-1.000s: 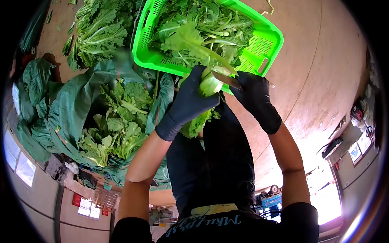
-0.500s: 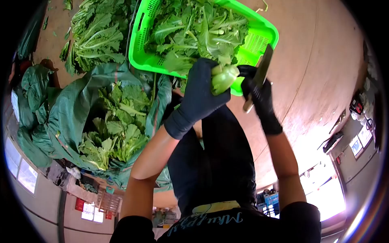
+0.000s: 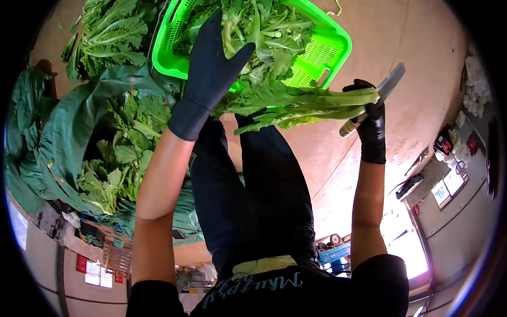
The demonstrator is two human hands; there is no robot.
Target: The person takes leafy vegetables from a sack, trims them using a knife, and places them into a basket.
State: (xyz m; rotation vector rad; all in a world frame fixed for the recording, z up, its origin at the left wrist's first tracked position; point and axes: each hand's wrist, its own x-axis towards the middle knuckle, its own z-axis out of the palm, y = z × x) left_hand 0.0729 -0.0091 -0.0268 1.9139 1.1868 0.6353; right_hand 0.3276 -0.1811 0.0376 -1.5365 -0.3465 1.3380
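Note:
My left hand (image 3: pixel 214 66), in a black glove, reaches over the front of the green basket (image 3: pixel 340 50), thumb spread from the fingers and nothing gripped. Leafy greens (image 3: pixel 274 31) fill much of that basket. My right hand (image 3: pixel 369 113), gloved too, grips a knife (image 3: pixel 392 80) with its blade pointing up and right. The same hand also holds the stem end of a head of leafy greens (image 3: pixel 317 105). Its leaves stretch leftward in front of the basket, toward my left wrist.
A dark green sack (image 3: pixel 66 137) at the left stands open with more leafy greens (image 3: pixel 127 153) inside. Behind it, a pile of greens (image 3: pixel 113 39) lies on the brown floor (image 3: pixel 385 31). A blue object (image 3: pixel 335 253) is behind me, near the bright doorway.
My left hand has let go of the greens and moved up and left, opening. My right hand has moved right and now holds the greens along with the knife.

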